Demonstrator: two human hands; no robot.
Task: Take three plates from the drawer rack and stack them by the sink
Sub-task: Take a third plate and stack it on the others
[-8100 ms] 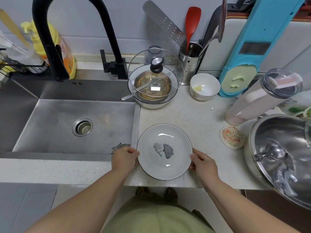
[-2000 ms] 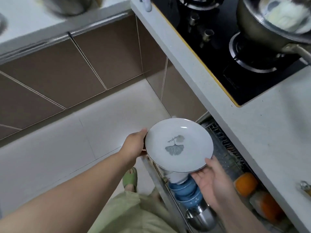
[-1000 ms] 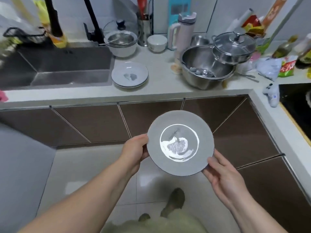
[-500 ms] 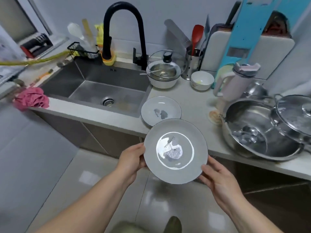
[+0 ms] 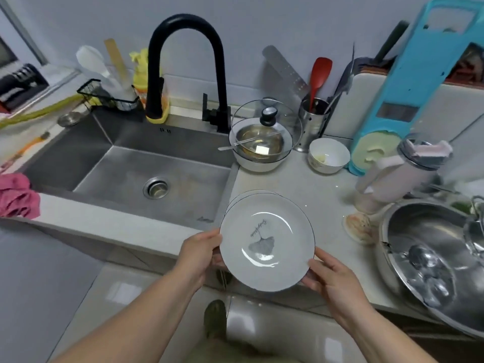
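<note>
I hold a white plate [image 5: 267, 242] with a grey leaf print and a thin dark rim between both hands, just above the counter's front edge. My left hand [image 5: 200, 254] grips its left rim and my right hand [image 5: 331, 277] grips its lower right rim. Behind and under it, only the far rim of the plate on the counter [image 5: 251, 193] shows, right beside the steel sink [image 5: 136, 176]. The drawer rack is out of view.
A glass-lidded bowl [image 5: 262, 145], a small white bowl [image 5: 328, 155] and a utensil holder [image 5: 313, 124] stand behind the plates. A large steel basin [image 5: 432, 258] and a pale jug [image 5: 400, 174] crowd the right. The black faucet [image 5: 183, 69] arches over the sink; a pink cloth [image 5: 17, 196] lies at the left.
I have carried the plate from the drawer across to the sink counter. In the last half second it moved forward and now hovers over the plate lying there.
</note>
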